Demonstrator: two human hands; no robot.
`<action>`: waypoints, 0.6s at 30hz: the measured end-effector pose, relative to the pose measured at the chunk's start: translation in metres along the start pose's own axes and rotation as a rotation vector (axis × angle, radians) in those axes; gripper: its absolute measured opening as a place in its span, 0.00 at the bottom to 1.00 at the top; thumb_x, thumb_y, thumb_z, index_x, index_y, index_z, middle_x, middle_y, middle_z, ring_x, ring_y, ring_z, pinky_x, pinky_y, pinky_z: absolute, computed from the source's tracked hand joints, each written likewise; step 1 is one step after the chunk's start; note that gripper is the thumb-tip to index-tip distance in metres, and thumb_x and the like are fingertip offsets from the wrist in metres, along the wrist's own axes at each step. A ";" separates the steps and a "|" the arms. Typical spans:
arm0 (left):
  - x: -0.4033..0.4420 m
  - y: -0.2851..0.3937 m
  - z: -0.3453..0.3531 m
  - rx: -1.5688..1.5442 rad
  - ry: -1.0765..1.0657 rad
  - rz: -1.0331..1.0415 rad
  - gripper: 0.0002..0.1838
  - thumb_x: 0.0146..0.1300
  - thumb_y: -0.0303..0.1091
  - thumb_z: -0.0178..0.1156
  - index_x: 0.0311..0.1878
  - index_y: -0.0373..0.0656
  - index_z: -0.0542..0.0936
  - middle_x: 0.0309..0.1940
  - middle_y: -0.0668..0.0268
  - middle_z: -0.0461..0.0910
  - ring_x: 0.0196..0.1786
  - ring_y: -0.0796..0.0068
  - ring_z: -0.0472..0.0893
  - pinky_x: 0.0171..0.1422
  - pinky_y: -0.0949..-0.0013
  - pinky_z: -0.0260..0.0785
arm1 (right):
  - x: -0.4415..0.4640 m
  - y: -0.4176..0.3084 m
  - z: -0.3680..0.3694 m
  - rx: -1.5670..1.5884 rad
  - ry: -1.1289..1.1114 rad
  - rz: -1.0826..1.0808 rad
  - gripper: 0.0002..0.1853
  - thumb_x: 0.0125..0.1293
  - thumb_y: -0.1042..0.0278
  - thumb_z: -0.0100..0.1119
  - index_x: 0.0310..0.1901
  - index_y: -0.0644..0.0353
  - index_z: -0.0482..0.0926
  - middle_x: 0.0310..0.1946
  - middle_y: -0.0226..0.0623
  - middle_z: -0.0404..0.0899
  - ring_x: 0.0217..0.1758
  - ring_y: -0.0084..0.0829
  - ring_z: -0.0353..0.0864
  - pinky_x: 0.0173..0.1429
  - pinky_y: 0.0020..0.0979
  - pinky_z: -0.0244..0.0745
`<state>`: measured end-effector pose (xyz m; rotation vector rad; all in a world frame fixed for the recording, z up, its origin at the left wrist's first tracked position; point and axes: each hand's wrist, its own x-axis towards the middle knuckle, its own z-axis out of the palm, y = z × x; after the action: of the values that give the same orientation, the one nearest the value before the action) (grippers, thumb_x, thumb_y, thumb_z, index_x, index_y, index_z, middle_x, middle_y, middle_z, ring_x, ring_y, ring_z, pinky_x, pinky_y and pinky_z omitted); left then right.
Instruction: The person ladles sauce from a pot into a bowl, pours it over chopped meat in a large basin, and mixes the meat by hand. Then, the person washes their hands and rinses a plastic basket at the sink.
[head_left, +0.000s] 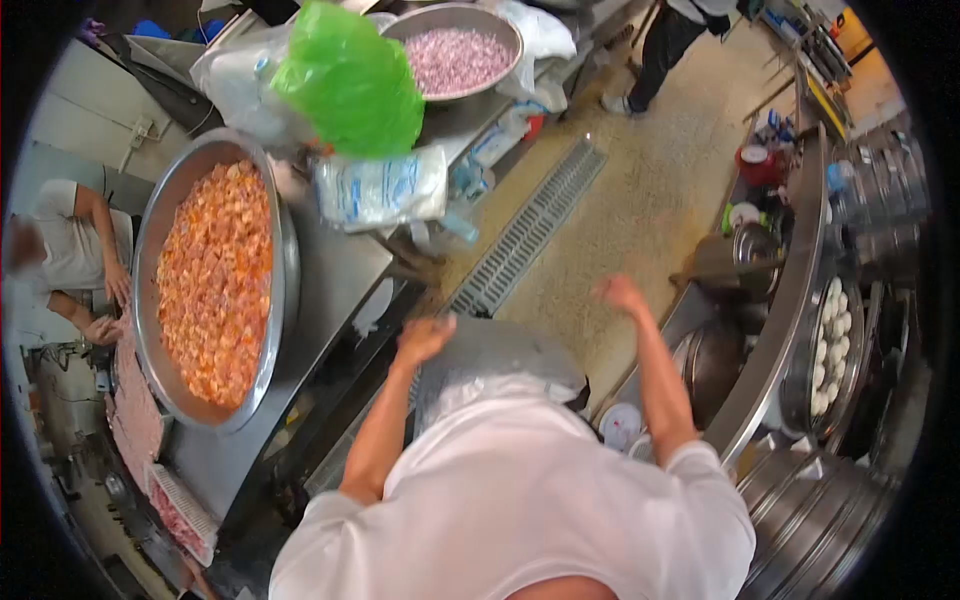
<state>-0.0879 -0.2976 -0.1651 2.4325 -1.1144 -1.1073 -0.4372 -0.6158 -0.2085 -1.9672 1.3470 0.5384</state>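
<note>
Both my arms reach forward over the floor. My left hand (426,338) is in the air beside the steel table's edge, loosely open, with nothing visible in it. To the right, my right hand (622,294) also hangs free over the floor; its fingers are slightly blurred and loosely bent, and it appears to hold nothing. Left of my left hand, a large steel bowl (283,290) of red-seasoned chopped meat (215,285) stands on the steel table (335,285). A plastic-wrapped pack (385,188) lies at that table's far corner.
A green plastic bag (350,80) and a bowl of chopped onion (460,62) are farther back. A floor drain (535,225) runs ahead. On the right are a counter (790,330) and a pan of white dough balls (832,345). One person works at left; another stands ahead.
</note>
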 end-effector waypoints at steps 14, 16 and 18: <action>-0.072 -0.031 0.084 -0.711 0.110 -0.456 0.34 0.71 0.56 0.47 0.60 0.31 0.75 0.66 0.50 0.71 0.73 0.58 0.65 0.76 0.56 0.52 | -0.041 0.011 -0.033 0.629 -0.223 -0.151 0.22 0.69 0.59 0.57 0.60 0.59 0.75 0.48 0.44 0.83 0.49 0.39 0.82 0.50 0.36 0.77; -0.088 -0.118 0.189 -0.830 -0.082 -0.701 0.32 0.70 0.54 0.49 0.59 0.32 0.77 0.63 0.50 0.74 0.68 0.60 0.70 0.70 0.55 0.61 | -0.015 0.115 0.025 0.759 -0.347 0.119 0.18 0.69 0.59 0.56 0.57 0.56 0.77 0.44 0.41 0.84 0.45 0.37 0.83 0.44 0.38 0.77; -0.122 -0.110 0.239 -0.250 -0.285 -0.590 0.26 0.68 0.49 0.51 0.61 0.42 0.79 0.56 0.49 0.79 0.59 0.56 0.77 0.64 0.55 0.68 | -0.009 0.203 0.080 0.425 -0.439 0.240 0.17 0.67 0.61 0.57 0.56 0.52 0.78 0.41 0.41 0.84 0.37 0.39 0.84 0.31 0.43 0.75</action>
<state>-0.2529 -0.1132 -0.3162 2.5070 -0.2690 -1.6851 -0.6251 -0.5983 -0.3181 -1.2658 1.2890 0.6842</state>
